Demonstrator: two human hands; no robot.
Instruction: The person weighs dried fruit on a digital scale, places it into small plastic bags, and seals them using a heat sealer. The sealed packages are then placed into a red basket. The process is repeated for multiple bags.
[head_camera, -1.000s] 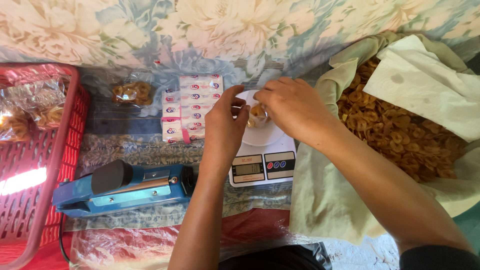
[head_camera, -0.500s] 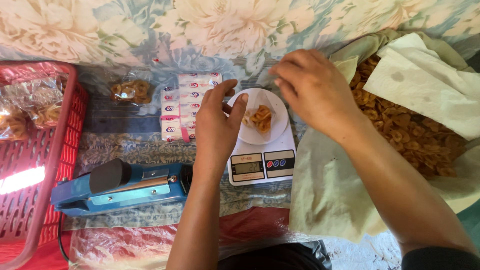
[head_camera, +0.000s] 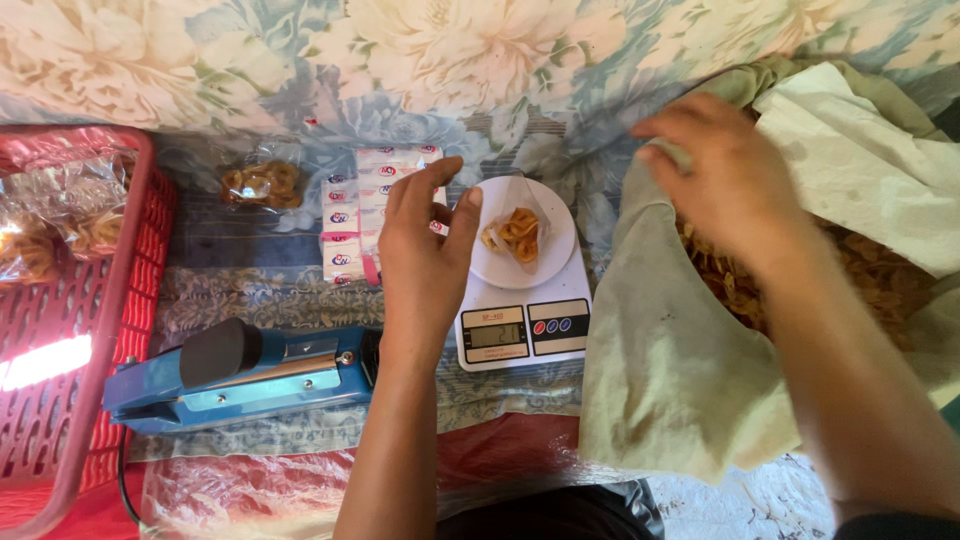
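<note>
Floral cloth covers the floor where I work. My left hand (head_camera: 425, 265), fingers loosely spread, steadies the clear bag of chips (head_camera: 517, 232) upright on the digital scale (head_camera: 522, 330) at centre frame. My right hand (head_camera: 722, 180), fingers curled together, dips into the chip sack (head_camera: 690, 380) at right for more.

Red basket (head_camera: 120, 300): left and lower edges are cutting it off. Stack of small packets (head_camera: 350, 215): the left hand (head_camera: 425, 265) is covering its right part. Scale (head_camera: 525, 325) display: digits too small to tell. Chips inside the cloth-lined sack (head_camera: 880, 280): the right hand (head_camera: 725, 185) and forearm are hiding much; its fingertips are blurring. Sealer (head_camera: 235, 375) cord: running out of sight below
</note>
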